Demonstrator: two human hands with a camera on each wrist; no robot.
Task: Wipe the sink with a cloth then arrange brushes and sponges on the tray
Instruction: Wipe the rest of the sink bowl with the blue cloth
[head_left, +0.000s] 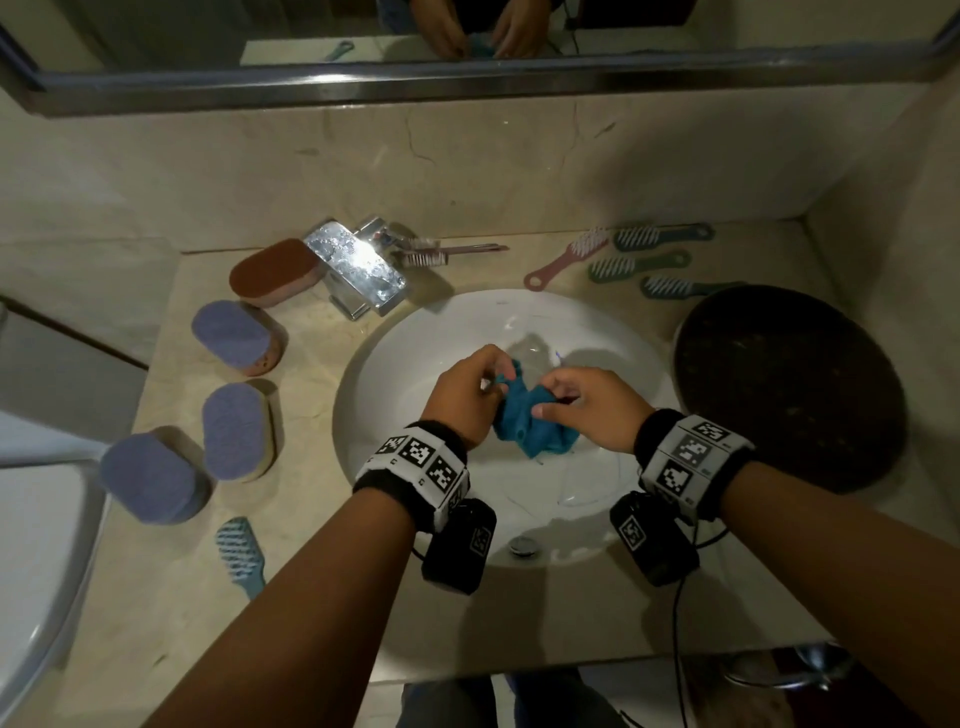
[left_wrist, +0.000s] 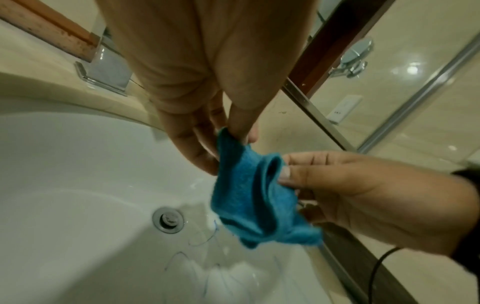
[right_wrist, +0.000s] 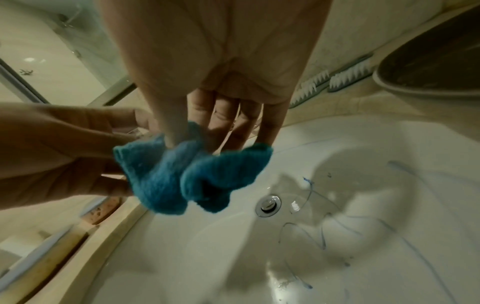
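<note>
— While both hands are above the basin, what do the fingers (left_wrist: 241, 123) do?

— They pinch the blue cloth (head_left: 524, 415). The left hand (head_left: 465, 400) holds one upper corner between thumb and fingertips, and the right hand (head_left: 587, 410) pinches the opposite edge. The cloth hangs crumpled between them, in the air, not touching the white sink (head_left: 405, 374).

— So the wiping is finished?

— I think no. Thin blue marks (right_wrist: 322, 234) are visible on the basin near the drain (right_wrist: 267, 205), and some wet spots too. To me it looks like the cloth is being opened or folded for wiping, so the first step is at its beginning or in the middle.

— And the second step?

— Nothing is done, as far as I see. The dark round tray (head_left: 789, 384) on the tabletop (head_left: 171, 597), right of the sink, carries nothing. Four brushes (head_left: 639, 265) lie behind the sink near the tray, one pink brush (head_left: 441, 254) beside the faucet (head_left: 358, 270), one light blue brush (head_left: 241, 556) at the front left. Three purple sponges (head_left: 228, 332) and one brown sponge (head_left: 275, 270) stay on the left, well apart from the tray.
</note>
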